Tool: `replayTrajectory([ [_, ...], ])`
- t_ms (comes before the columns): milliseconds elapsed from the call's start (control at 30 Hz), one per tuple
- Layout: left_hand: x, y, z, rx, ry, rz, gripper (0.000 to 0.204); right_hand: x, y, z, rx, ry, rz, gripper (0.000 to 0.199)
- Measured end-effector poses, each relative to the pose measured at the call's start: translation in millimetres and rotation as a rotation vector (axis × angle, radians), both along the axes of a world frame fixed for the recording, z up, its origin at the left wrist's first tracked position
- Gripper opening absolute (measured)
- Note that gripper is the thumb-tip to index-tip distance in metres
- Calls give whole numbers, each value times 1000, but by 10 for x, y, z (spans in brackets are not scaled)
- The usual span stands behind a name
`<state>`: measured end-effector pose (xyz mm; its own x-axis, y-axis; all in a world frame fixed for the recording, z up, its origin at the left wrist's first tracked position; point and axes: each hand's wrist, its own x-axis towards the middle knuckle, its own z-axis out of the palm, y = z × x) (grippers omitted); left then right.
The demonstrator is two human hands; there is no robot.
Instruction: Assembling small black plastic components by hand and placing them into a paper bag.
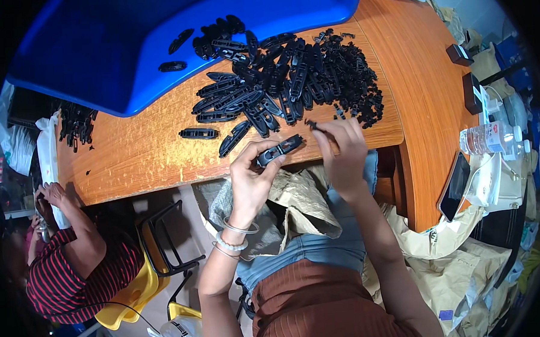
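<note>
My left hand (251, 178) is closed around a long black plastic housing (280, 150) with slots and a raised end. It is held just over the table's front edge. To its right, my right hand (345, 150) pinches a small black plastic clip (311, 124) between thumb and fingers, close to the housing's far end but apart from it. Beyond my hands lies a pile of similar long black housings (228, 101) on the wooden table (143, 153). A heap of small black plastic pieces (362, 83) joins it on the right.
A large blue bin (102, 49) leans at the back left, several housings on its lip. At the right are a phone (454, 186), water bottles (488, 139) and brown paper sacks (461, 274). A person in a striped shirt (76, 276) sits at the left beside more black parts (75, 126).
</note>
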<state>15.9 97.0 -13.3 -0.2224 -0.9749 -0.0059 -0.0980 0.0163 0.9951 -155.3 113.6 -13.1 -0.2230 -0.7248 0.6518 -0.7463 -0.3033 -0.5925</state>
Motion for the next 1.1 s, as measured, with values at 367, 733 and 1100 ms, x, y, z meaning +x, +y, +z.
replayTrajectory([
  [367,-42,112,326,661,590,-146,26,107,258,192,177,-430,262,16],
  [733,-20,228,324,339,302,-209,22,-1,336,394,120,-62,446,23],
  [1100,85,261,343,228,164,-170,19,45,438,276,449,-427,466,25],
])
